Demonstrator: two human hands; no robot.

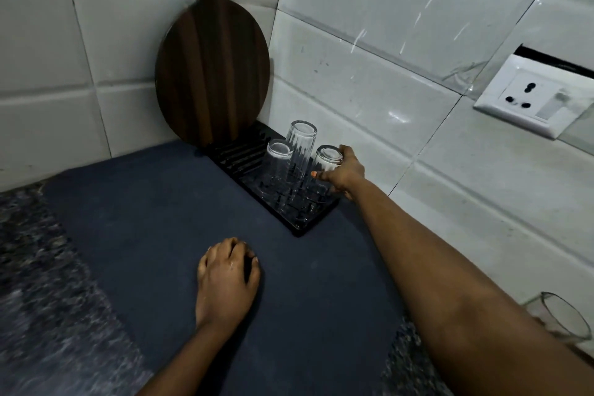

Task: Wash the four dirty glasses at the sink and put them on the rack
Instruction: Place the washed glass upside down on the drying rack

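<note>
speckled granite worktop (pixel 38 267), dark blue mat (pixel 154 228) spread across it; on the mat sits the black rack (pixel 244 157), left hand (pixel 225 280) resting there; an upright glass (pixel 559 321) stands at right.

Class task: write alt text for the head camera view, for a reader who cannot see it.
A person's right hand grips an upturned glass on a black rack beside two other upturned glasses, while the left hand rests on a dark mat. A wooden board leans in the tiled corner; another glass stands at lower right.
</note>
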